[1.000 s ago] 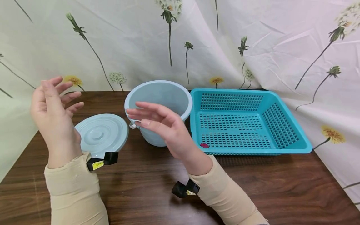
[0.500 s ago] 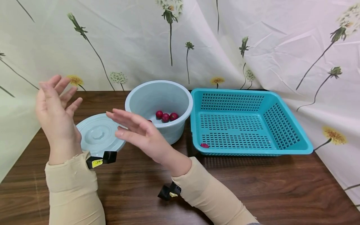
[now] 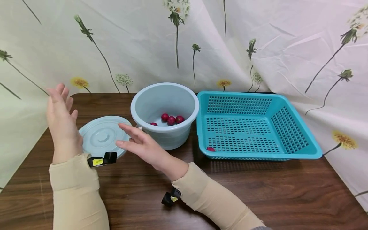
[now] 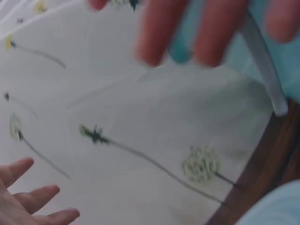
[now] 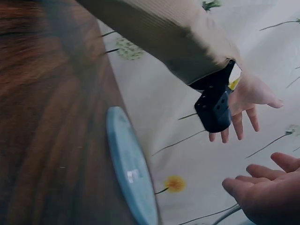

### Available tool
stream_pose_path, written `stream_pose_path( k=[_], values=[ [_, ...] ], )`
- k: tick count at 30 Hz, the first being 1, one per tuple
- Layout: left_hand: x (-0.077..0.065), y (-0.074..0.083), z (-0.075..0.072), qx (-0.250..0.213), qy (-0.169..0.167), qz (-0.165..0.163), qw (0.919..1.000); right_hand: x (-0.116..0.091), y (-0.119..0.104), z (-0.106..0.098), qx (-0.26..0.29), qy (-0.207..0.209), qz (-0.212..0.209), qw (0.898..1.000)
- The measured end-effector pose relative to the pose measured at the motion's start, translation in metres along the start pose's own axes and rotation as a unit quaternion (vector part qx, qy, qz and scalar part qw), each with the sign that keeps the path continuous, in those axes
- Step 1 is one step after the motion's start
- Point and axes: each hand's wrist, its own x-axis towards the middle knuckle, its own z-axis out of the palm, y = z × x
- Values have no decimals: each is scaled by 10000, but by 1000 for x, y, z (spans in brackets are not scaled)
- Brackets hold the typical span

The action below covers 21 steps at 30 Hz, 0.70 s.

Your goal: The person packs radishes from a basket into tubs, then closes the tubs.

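In the head view my left hand [image 3: 64, 127] is raised at the left with its fingers extended, holding nothing. It overlaps the left edge of the round light blue lid [image 3: 96, 132], which lies on the table. My right hand [image 3: 143, 145] hovers near the lid's right side, fingers straight and thumb apart, also holding nothing. Just behind it stands a light blue bucket [image 3: 169, 137] with several dark red round fruits [image 3: 171, 120] inside. Both hands also show in the right wrist view, my left hand [image 5: 243, 105] beyond my right hand [image 5: 267, 190].
A turquoise perforated basket [image 3: 258, 156] stands right of the bucket, with one small red piece [image 3: 210, 149] in its near left corner. Behind the dark wooden table [image 3: 138, 198] hangs a white dandelion-print cloth [image 3: 143, 41].
My right hand has moved left and down, away from in front of the bucket, revealing the red fruits inside. The left hand has shifted slightly right. Lid, bucket and basket stay put.
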Motion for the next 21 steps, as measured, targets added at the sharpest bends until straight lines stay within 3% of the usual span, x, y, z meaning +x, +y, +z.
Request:
stream_pose_path(
  k=[4,10,15,21],
  values=[
    [12,-10,-18,562,-52,-430,9975,6,12,0,-129,185,527,9984],
    [26,-25,-39,1261,-322,-937,9871,14,26,-1,-4,680,1162,9909],
    [31,-37,-50,1320,-415,-1416,9802,18,36,-4,166,857,1295,9877],
    [36,-46,-62,1240,-428,-1868,9736,21,47,-6,331,696,1357,9877]
  ],
)
